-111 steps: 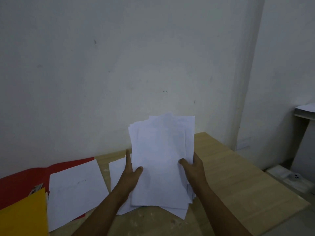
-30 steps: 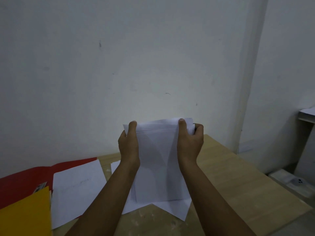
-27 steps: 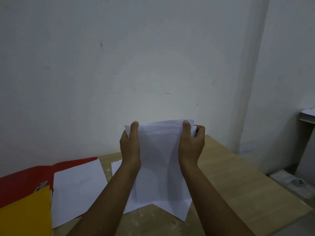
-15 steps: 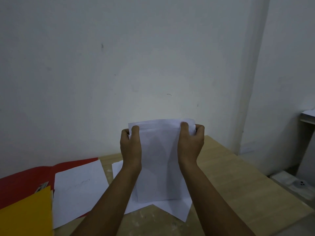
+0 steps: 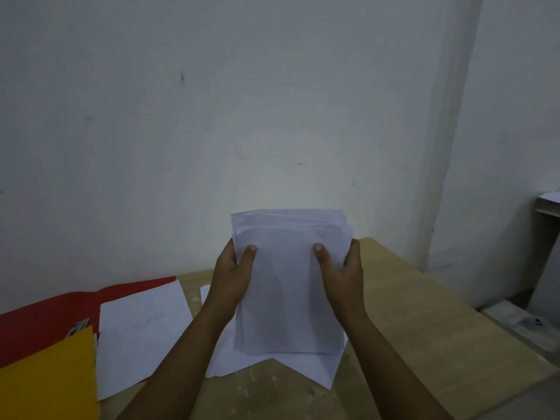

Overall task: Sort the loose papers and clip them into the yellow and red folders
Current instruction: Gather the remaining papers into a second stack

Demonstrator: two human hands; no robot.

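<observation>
Papers [image 5: 291, 286] squared up now — left hand [image 5: 231, 275] and right hand [image 5: 344, 275] have slid down, each gripping a side edge, stack upright on the bench [image 5: 424, 313] — ready for sorting.

Both forearms reach forward; left hand [image 5: 231, 275] and right hand [image 5: 344, 272] grip opposite side edges of the paper stack [image 5: 291, 286], thumbs on its front.

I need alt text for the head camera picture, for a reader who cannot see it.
Both hands, left and right, hold a stack of white papers upright over a wooden table. More white sheets lie below and to the left, partly on an open red folder beside a yellow folder.
</observation>
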